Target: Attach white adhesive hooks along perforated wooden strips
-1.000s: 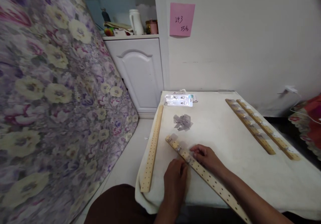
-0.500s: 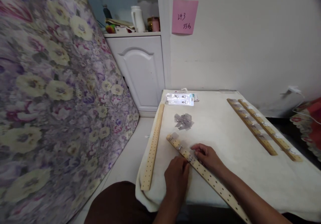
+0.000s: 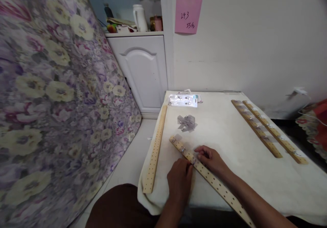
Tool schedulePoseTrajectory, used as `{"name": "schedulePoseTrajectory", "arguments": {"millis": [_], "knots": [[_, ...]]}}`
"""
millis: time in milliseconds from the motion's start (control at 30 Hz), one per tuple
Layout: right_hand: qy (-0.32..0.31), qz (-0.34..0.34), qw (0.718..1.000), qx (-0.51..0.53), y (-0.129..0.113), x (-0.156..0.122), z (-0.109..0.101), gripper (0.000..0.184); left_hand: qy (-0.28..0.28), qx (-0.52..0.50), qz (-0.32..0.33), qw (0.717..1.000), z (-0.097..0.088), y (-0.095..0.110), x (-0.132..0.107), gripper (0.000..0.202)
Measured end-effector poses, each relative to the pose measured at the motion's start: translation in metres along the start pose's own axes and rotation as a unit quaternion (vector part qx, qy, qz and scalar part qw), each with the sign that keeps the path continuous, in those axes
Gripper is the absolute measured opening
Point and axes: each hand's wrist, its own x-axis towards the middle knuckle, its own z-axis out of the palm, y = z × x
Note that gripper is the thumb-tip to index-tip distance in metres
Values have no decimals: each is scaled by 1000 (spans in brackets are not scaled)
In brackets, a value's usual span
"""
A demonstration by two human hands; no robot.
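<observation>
1. Left hand [image 3: 180, 180] and right hand [image 3: 212, 160] met on the perforated strip [image 3: 214, 183] at the surface's [image 3: 230, 132] near edge. Their fingers curled close around a small clip [image 3: 193, 160]; the actual hold was unclear.
2. Judged: they were seating that clip, and the next move needed the strip pinned still.
3. Beyond the strip lay loose clips [image 3: 187, 122], then a blister pack [image 3: 182, 100].

Four wooden strips [image 3: 154, 149], one blister pack [image 3: 182, 100].

Under my hands the perforated strip [image 3: 214, 183] is pale matt wood with small shiny metal clips [image 3: 183, 150], on soft white cloth [image 3: 224, 132].
</observation>
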Motion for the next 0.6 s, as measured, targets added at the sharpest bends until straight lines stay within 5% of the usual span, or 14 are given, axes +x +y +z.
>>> {"name": "schedulePoseTrajectory", "arguments": {"millis": [600], "knots": [[16, 10, 999, -27, -2, 1, 5, 26, -1, 2, 6, 1000, 1, -1, 0, 11]]}}
